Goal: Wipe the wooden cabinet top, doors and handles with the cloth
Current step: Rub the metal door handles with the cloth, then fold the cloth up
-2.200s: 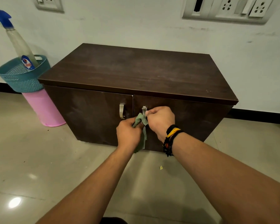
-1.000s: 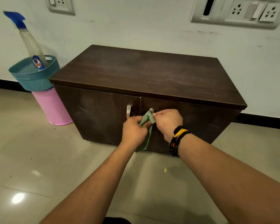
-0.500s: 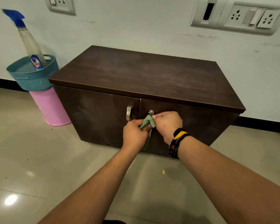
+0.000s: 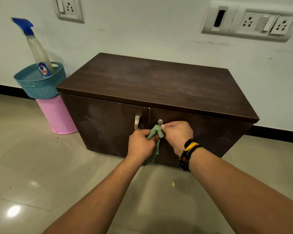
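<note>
A low dark wooden cabinet point(image 4: 152, 81) stands against the wall, both doors closed. The left door's metal handle point(image 4: 137, 122) is bare. Around the right door's handle point(image 4: 159, 122) a green cloth point(image 4: 155, 132) is looped, so only the handle's top shows. My left hand point(image 4: 140, 143) grips one end of the cloth at the left of that handle, with the cloth's tail hanging below. My right hand point(image 4: 177, 135) pinches the other end at the right.
Left of the cabinet a teal basket point(image 4: 39, 85) sits on a pink bin point(image 4: 57, 115) and holds a spray bottle point(image 4: 38, 54) with a blue trigger. A small scrap point(image 4: 173, 183) lies on the tiled floor. Socket plates point(image 4: 247, 22) are on the wall above.
Both hands have stayed on the cloth at the right handle, shifting it slightly back and forth. The view has drifted a little.
</note>
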Demonstrator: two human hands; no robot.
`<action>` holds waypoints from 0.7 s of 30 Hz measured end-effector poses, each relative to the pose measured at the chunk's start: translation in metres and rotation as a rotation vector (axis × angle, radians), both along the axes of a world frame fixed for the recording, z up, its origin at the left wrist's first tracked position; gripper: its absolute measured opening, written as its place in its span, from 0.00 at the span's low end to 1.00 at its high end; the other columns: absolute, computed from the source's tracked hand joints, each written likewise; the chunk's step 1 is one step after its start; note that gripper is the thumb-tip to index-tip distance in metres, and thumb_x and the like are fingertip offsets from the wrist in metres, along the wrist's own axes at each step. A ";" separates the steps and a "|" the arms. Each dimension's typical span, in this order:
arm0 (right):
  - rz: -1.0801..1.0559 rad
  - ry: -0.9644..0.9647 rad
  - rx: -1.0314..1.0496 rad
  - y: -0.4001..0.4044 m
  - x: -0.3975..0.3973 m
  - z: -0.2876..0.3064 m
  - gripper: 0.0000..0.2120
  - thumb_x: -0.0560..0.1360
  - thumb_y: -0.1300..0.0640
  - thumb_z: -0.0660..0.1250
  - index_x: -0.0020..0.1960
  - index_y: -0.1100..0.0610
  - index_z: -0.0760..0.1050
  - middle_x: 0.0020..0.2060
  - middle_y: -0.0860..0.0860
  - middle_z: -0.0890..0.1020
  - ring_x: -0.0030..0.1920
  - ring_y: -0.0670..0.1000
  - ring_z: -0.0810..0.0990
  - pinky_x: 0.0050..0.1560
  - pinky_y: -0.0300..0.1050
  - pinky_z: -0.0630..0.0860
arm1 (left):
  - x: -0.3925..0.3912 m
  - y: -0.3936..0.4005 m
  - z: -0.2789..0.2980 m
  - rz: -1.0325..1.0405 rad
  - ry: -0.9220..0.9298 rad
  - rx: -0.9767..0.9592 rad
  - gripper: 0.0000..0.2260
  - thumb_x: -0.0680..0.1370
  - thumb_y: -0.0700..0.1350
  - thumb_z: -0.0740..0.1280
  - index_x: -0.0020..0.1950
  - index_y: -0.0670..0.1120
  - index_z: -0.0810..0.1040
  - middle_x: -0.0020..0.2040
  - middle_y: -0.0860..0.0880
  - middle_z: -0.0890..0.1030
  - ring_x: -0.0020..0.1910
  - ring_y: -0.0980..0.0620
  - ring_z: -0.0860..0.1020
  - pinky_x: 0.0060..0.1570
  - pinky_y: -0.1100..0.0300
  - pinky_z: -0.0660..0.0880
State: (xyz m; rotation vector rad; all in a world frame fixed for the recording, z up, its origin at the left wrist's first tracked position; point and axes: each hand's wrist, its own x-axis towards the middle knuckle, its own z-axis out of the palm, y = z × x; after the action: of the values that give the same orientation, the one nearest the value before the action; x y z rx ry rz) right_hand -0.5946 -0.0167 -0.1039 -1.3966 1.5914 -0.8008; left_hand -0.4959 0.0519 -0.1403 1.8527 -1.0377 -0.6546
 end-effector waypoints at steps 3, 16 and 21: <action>0.026 -0.001 0.001 0.003 -0.001 -0.001 0.10 0.74 0.54 0.73 0.34 0.47 0.80 0.41 0.51 0.86 0.44 0.52 0.85 0.47 0.52 0.84 | 0.003 0.004 0.000 -0.021 -0.063 0.080 0.05 0.76 0.50 0.72 0.40 0.54 0.84 0.34 0.55 0.81 0.36 0.55 0.80 0.34 0.62 0.71; 0.384 0.158 -0.188 0.043 -0.003 0.042 0.08 0.77 0.47 0.69 0.44 0.50 0.83 0.38 0.46 0.84 0.42 0.46 0.82 0.42 0.44 0.81 | 0.041 0.051 0.044 -0.213 0.401 -0.041 0.05 0.80 0.42 0.68 0.49 0.47 0.85 0.43 0.47 0.87 0.45 0.48 0.86 0.45 0.52 0.81; 0.564 0.245 -0.382 0.044 0.020 0.085 0.09 0.77 0.45 0.68 0.51 0.49 0.82 0.44 0.46 0.83 0.44 0.45 0.81 0.47 0.43 0.78 | 0.060 0.052 0.079 -0.335 0.607 -0.206 0.13 0.80 0.32 0.62 0.59 0.40 0.82 0.55 0.37 0.84 0.54 0.44 0.83 0.55 0.52 0.80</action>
State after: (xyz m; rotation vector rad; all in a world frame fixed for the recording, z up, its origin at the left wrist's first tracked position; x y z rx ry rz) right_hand -0.5749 0.0277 -0.0191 -2.1597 1.1444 -0.6203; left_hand -0.4354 0.1040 -0.0609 1.1905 -0.9590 -1.1714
